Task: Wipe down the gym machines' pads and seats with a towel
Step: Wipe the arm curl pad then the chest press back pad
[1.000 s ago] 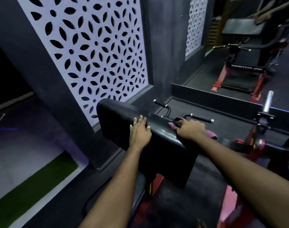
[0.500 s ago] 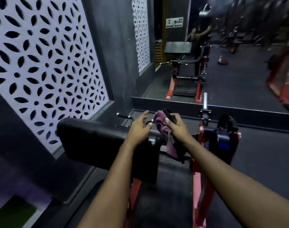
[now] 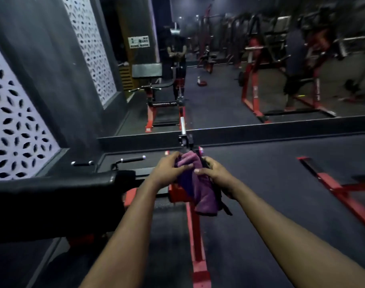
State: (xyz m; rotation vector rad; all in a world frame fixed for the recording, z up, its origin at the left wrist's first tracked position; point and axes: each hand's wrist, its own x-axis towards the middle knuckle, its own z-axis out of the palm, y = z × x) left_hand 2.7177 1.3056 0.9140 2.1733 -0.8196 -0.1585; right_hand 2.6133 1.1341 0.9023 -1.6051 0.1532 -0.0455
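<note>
A purple towel [image 3: 200, 190] hangs in front of me, held by both hands above the red machine frame [image 3: 195, 242]. My left hand [image 3: 167, 173] grips its upper left part, fingers curled over the cloth. My right hand [image 3: 216, 175] pinches the upper right part, and a dark strap hangs below it. The black pad [image 3: 52, 202] of the machine lies to the left, apart from both hands. Behind the pad two chrome handles [image 3: 127, 160] stick out.
A big wall mirror [image 3: 260, 69] fills the far side and reflects red machines and a person. A patterned white wall panel [image 3: 17, 125] stands on the left. A red floor bar [image 3: 335, 190] runs across the dark rubber floor on the right.
My left hand has left the pad and joined the right hand on the towel. Both hands have moved right, off the pad, and my view has swung right and up toward the mirror.
</note>
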